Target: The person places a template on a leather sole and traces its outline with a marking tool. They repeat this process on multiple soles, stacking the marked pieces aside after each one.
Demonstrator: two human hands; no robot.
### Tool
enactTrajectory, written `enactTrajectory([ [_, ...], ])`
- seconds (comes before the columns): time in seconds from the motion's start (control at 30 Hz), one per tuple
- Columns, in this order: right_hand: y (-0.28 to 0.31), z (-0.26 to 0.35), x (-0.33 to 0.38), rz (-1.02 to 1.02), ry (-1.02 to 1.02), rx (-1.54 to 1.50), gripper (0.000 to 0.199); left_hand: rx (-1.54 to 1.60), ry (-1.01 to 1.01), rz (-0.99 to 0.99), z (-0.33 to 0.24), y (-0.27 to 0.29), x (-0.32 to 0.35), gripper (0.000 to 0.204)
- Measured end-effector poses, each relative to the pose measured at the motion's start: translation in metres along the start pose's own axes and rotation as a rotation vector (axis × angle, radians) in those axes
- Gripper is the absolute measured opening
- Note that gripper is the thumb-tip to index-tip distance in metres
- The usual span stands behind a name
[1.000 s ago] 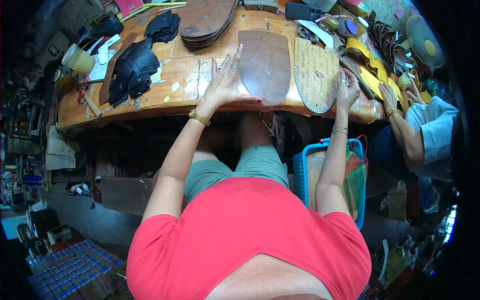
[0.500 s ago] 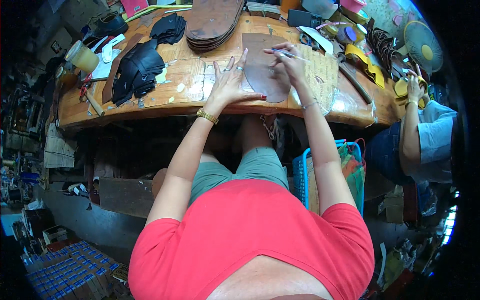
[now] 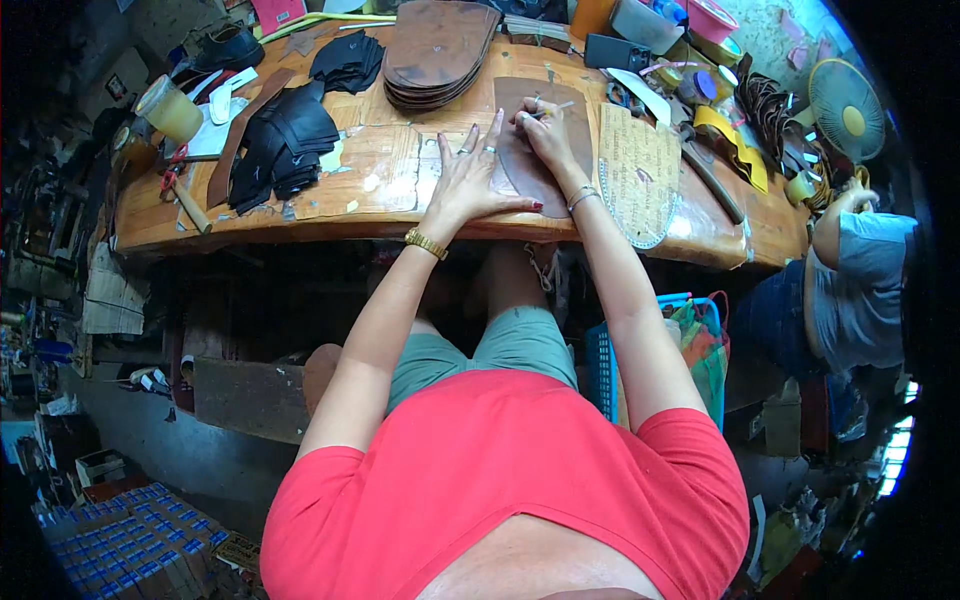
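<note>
While the left grip (image 3: 472,182) lies splayed, released, along smooth, curved brown leather (image 3: 526,166), right grip (image 3: 548,136) grasping a slim pen-like tool (image 3: 564,106)

One pen (image 3: 562,106) sits in the right fingers (image 3: 540,122), one brown leather panel (image 3: 525,162) beneath them, and one tan template (image 3: 640,170) just to their right. Beyond the left fingers (image 3: 494,135) stands one stack of brown panels (image 3: 440,50), its layers too close to count. Left of those fingers lie two piles of black pieces (image 3: 285,135) and one pair of red-handled scissors (image 3: 170,179). One fan (image 3: 850,112) stands well right of the right fingers.
</note>
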State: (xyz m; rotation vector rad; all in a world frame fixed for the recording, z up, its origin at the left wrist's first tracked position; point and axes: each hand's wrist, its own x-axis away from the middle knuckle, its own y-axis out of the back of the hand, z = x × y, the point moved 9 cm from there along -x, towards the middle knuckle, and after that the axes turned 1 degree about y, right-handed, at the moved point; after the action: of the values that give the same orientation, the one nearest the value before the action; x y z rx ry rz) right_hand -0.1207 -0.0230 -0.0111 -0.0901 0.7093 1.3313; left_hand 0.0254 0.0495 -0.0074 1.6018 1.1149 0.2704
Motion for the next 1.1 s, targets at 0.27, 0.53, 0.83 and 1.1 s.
enactTrajectory([
  [0.27,0.006,0.006,0.002,-0.054,0.024,0.121,0.017,-0.004,-0.005,-0.011,-0.001,-0.001,0.001,0.139],
  [0.53,0.007,0.012,0.001,-0.074,-0.005,0.198,0.022,-0.016,0.01,-0.001,0.0,-0.001,0.001,0.138],
  [0.83,0.008,0.0,0.0,-0.071,-0.044,0.24,0.025,-0.006,-0.006,-0.023,0.0,-0.002,0.002,0.138],
  [1.1,0.017,-0.029,0.004,-0.128,-0.354,-0.484,0.016,0.003,0.01,0.008,0.003,-0.005,0.0,0.14],
])
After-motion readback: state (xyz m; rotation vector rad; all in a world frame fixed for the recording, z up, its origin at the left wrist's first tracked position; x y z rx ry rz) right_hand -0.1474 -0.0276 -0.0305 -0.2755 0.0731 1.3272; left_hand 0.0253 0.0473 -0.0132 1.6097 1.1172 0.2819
